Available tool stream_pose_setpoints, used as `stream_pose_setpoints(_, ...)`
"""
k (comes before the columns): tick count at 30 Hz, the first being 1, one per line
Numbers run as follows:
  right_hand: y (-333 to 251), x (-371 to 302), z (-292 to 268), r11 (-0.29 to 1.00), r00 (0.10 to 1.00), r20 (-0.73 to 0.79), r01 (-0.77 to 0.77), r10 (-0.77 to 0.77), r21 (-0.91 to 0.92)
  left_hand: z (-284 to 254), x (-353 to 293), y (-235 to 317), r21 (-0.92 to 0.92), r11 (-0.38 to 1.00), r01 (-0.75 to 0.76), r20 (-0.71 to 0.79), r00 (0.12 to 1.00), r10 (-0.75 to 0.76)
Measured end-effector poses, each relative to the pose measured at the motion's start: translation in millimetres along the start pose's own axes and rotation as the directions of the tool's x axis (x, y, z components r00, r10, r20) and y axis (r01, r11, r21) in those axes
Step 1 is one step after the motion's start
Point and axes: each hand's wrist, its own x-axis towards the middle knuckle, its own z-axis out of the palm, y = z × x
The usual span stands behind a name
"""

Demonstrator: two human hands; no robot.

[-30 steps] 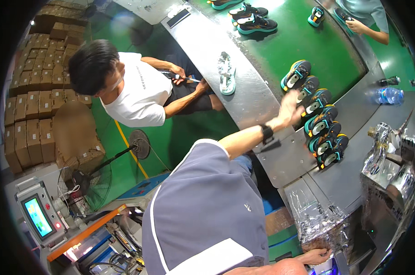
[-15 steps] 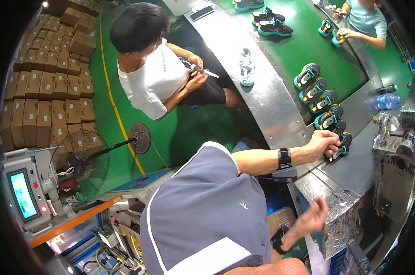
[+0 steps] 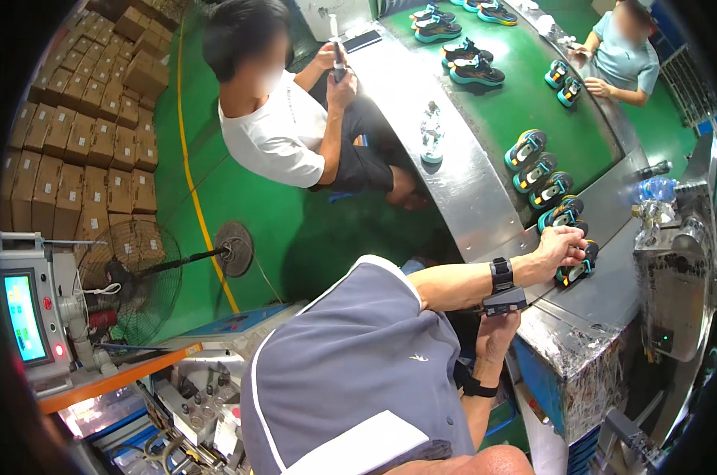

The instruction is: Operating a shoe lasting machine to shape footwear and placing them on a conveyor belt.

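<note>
My left hand (image 3: 559,248) is stretched out over the nearest of a row of sneakers, fingers loosely apart, and nothing shows in it. Below it stands a black sneaker (image 3: 578,269) with teal and orange trim, partly covered by the fingers; I cannot tell whether they touch. On my left wrist is a black strap (image 3: 502,274) with a small dark box (image 3: 505,302) beside it. My right hand (image 3: 497,331) is raised beneath that box, its fingers closed around the underside and partly hidden. Behind my left hand, several similar sneakers (image 3: 549,190) stand in line.
A metal-edged green conveyor (image 3: 485,111) carries more shoes, and a single pale shoe (image 3: 432,134) rests on its metal rim (image 3: 477,198). Two other people work alongside. Foil-wrapped equipment (image 3: 671,277) stands at the right; a fan (image 3: 129,281) and control screen (image 3: 24,317) are at the left.
My right hand has moved up and left to the box at my left wrist. My left hand stays over the shoes, its fingers looser. The person in white has raised the tool they hold.
</note>
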Motion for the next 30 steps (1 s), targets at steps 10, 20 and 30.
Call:
stream_pose_setpoints(10,-173,-71,-9,-0.107,0.402,0.148,0.122,-0.903,-0.987,149,18,151,0.396,0.666,-0.632,0.604,0.726,0.329)
stream_pose_setpoints(20,-195,-50,-89,-0.082,0.183,0.009,-0.395,-0.983,-0.915,460,252,85,0.431,-0.567,-0.702,0.712,0.651,-0.264)
stream_pose_setpoints(30,-222,-46,-70,0.015,0.146,-0.075,-0.374,-0.986,-0.927,553,360,-31,0.396,-0.700,-0.594,0.644,0.723,-0.249)
